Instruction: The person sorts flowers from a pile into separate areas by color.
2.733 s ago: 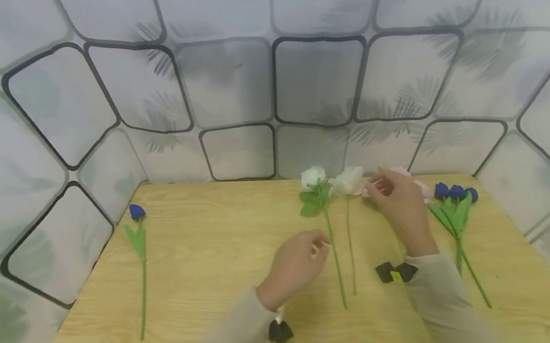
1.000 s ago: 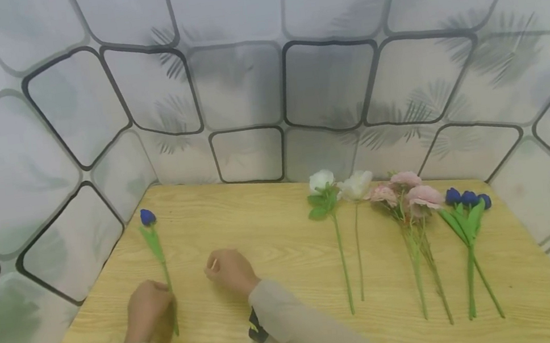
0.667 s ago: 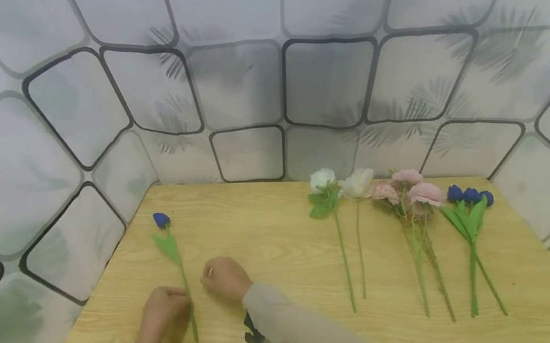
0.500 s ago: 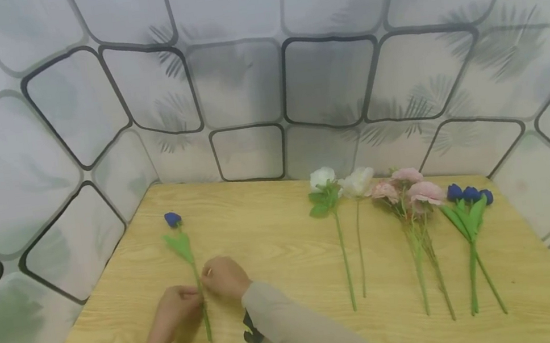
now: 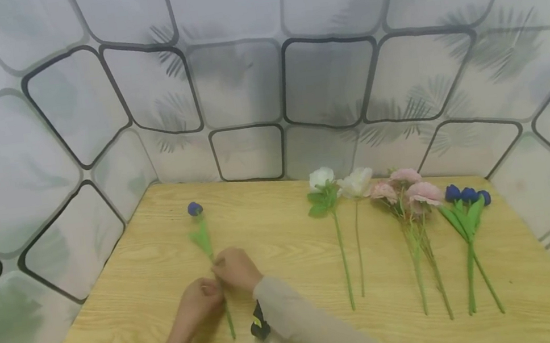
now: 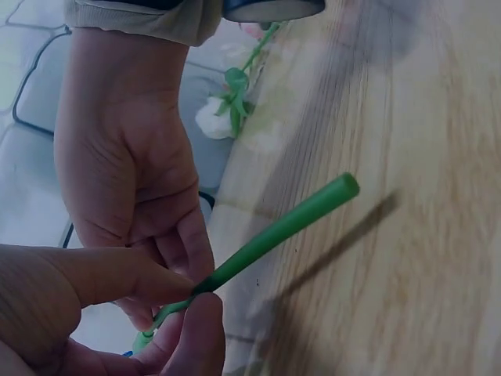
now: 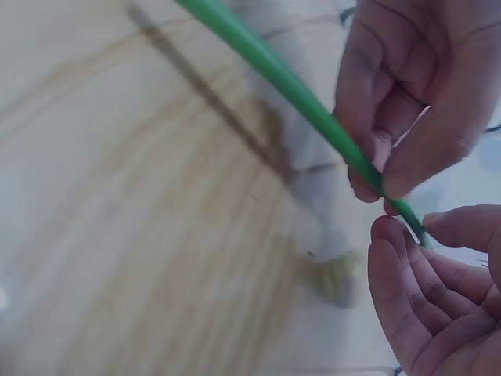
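Observation:
A single blue tulip (image 5: 195, 209) with green leaves is raised at the left part of the table. My left hand (image 5: 200, 306) pinches its stem (image 6: 274, 231) between thumb and forefinger, lower down. Just above, nearer the leaves, my right hand (image 5: 238, 269) takes the stem between thumb and fingertips, as the right wrist view shows. The stem's cut end sticks out past the left hand, and its shadow falls apart from it on the wood. In the left wrist view the bloom is mostly hidden behind the fingers.
On the right of the wooden table (image 5: 294, 329) lie two white flowers (image 5: 356, 183), a group of pink flowers (image 5: 423, 194) and several blue tulips (image 5: 468, 195), heads towards the back. A patterned wall covering (image 5: 238, 84) closes off the back and sides.
Both hands came over from the flowers on the right. The left hand took up the lone tulip and moved it rightward to the right hand, which now pinches the stem too.

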{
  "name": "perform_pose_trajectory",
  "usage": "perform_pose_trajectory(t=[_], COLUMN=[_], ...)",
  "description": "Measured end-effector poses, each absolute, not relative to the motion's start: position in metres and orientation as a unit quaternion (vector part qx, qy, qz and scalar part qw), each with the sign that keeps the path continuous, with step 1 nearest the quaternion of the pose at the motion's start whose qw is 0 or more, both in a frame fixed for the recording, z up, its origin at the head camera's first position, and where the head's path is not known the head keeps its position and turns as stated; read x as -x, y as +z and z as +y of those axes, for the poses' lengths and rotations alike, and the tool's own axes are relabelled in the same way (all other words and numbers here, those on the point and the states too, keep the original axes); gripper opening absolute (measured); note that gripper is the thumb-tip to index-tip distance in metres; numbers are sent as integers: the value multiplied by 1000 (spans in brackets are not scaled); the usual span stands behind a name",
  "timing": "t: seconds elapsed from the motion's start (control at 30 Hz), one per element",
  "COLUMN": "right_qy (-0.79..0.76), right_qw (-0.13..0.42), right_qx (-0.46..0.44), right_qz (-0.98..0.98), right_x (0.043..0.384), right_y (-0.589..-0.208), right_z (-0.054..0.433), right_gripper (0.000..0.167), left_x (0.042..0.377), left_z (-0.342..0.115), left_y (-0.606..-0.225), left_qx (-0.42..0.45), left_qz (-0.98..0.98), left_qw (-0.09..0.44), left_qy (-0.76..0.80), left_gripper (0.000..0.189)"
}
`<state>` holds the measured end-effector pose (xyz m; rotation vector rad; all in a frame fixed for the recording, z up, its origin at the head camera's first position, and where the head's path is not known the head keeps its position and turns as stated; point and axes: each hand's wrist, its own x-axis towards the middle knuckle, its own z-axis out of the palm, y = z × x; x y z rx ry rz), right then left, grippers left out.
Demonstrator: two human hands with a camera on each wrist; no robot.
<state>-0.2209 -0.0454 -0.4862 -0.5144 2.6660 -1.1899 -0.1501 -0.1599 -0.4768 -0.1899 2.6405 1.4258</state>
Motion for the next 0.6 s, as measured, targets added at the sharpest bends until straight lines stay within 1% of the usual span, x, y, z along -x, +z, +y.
perform_pose_trajectory(t=[0.1, 0.23, 0.3, 0.43, 0.6], right_qy=[-434, -473, -488, -508, -488], right_qw=[92, 82, 69, 43, -15], right_qx=[159, 143, 139, 140, 143], right_qz=[882, 866, 859, 849, 861], right_x=[219, 214, 212, 209, 207], right_y=[-478, -465, -459, -447, -432], right_z=[-36, -24, -17, 1, 29], right_gripper=[15, 22, 23, 19, 19], left_x=[151, 151, 151, 152, 159], left_z=[-154, -142, -135, -119, -96], left_y=[-472, -464, -460, -457, -452], left_qx=[52, 25, 8, -21, -65], left_qz=[883, 898, 907, 907, 896], left_qw=[57, 26, 1, -41, -67], left_qy=[463, 438, 421, 419, 433], left_gripper=[27, 24, 22, 20, 21])
